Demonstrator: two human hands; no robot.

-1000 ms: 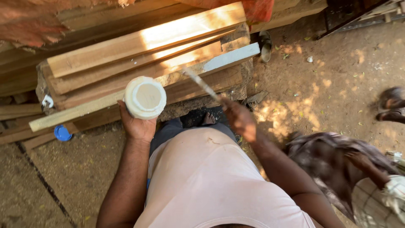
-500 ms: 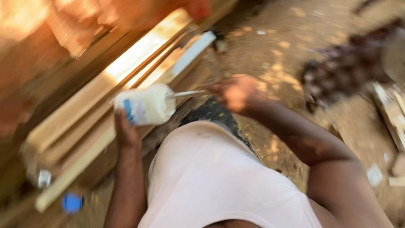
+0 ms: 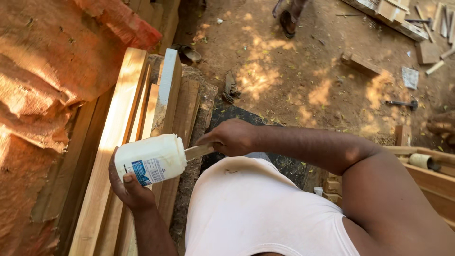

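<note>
Low in the view, the left hand [image 3: 128,187] cups a white plastic jar [image 3: 150,160] from below, fingers [image 3: 128,178] wrapped around its base, tipping it on its side with its mouth toward the right. A blue and white label sits on the jar's near side. The right hand [image 3: 232,137], arm bent across the white shirt [image 3: 256,213], pinches a flat wooden stick [image 3: 199,151] whose end goes into the jar's mouth. Behind the jar, pale wooden planks [image 3: 118,142] lie stacked lengthwise beside an orange cloth [image 3: 42,85], above the dirt floor [image 3: 303,71].
</note>
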